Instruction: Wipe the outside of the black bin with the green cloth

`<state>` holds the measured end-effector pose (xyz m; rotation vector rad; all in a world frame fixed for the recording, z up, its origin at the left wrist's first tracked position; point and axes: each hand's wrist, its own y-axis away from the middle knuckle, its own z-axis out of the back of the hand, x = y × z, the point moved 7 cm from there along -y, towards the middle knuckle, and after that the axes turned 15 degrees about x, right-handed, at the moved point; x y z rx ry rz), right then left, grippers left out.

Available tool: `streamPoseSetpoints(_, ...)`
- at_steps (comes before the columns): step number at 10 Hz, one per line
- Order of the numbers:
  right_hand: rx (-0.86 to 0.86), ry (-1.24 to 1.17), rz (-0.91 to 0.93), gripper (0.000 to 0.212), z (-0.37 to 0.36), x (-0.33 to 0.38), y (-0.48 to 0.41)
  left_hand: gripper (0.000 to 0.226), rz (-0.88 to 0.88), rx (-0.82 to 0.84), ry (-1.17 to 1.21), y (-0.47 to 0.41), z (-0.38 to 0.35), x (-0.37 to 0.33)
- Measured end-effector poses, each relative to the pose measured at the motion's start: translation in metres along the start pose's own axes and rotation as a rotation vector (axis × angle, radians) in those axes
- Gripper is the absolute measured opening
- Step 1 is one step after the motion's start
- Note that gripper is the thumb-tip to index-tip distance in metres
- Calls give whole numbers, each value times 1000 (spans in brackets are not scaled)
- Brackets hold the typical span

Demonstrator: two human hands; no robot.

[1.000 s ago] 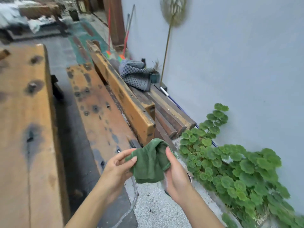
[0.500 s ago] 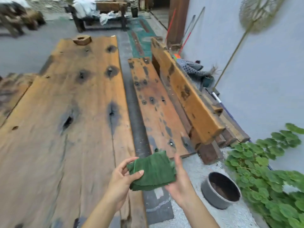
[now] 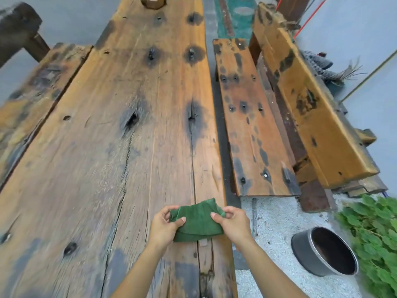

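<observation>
A folded green cloth (image 3: 197, 220) is held between both hands above the near end of a wide wooden table (image 3: 111, 147). My left hand (image 3: 164, 226) pinches its left edge with thumb and fingers. Gripping the right edge is my right hand (image 3: 233, 224). A round dark grey bin (image 3: 300, 248) with a metal rim sits on the gravel ground at the lower right, open side up and tilted toward me. It stands well apart from both hands.
A wooden bench seat (image 3: 251, 125) and its thick backrest plank (image 3: 311, 117) run along the right. Green leafy plants (image 3: 373, 229) grow beside the bin against a pale wall (image 3: 365, 29). A small wooden block (image 3: 153, 2) lies at the table's far end.
The view has swung left and down, so the table fills more of the frame. The cloth has been folded flatter and now lies stretched between both hands over the table's edge.
</observation>
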<state>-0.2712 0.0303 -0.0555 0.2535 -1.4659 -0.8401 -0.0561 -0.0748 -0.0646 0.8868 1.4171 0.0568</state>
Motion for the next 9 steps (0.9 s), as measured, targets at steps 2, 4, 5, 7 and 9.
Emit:
streamPoseSetpoints(2, -25, 269, -83, 22, -22, -21, -39, 29, 50, -83, -97, -38, 25, 42)
streamPoseSetpoints(4, -84, 345, -129, 25, -28, -48, -44, 29, 60, -141, -343, -47, 34, 59)
streamPoseSetpoints(5, -102, 375, -119, 18, -24, -47, -42, 31, 96, -212, -467, -44, 39, 57)
streamPoseSetpoints(7, -151, 408, -138, 31, 21, -58, -23, 42, 53, -270, -908, -37, 29, 26)
streamPoseSetpoints(9, -314, 414, -153, 56, 116, -71, 39, 28, -160, -27, -1218, -30, -85, -29)
